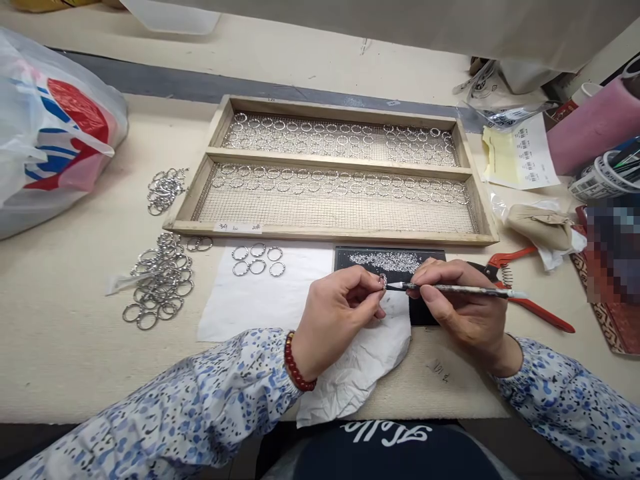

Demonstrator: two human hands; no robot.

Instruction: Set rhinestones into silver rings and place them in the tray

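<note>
Between the thumb and forefinger of my left hand [343, 310] is a small silver ring [383, 281], held upright. My right hand [463, 307] grips a slim pen-like tool [463, 291] with a white and dark tip, and that tip meets the ring or comes very close to it. Just behind both hands lies a black ribbed tray [430, 255] strewn with tiny sparkling stones [383, 260]. White paper [270, 293] is spread to the left, bearing several silver rings [257, 267] in two rows. Crumpled white tissue [360, 373] lies under my left wrist.
A divided wooden mesh frame [340, 235] with rows of rings stands behind. Piles of rings [163, 280] lie to the left, near a plastic bag [55, 133]. Red-handled pliers [543, 315], a pink roll [595, 123] and a cup of tools [605, 177] are on the right.
</note>
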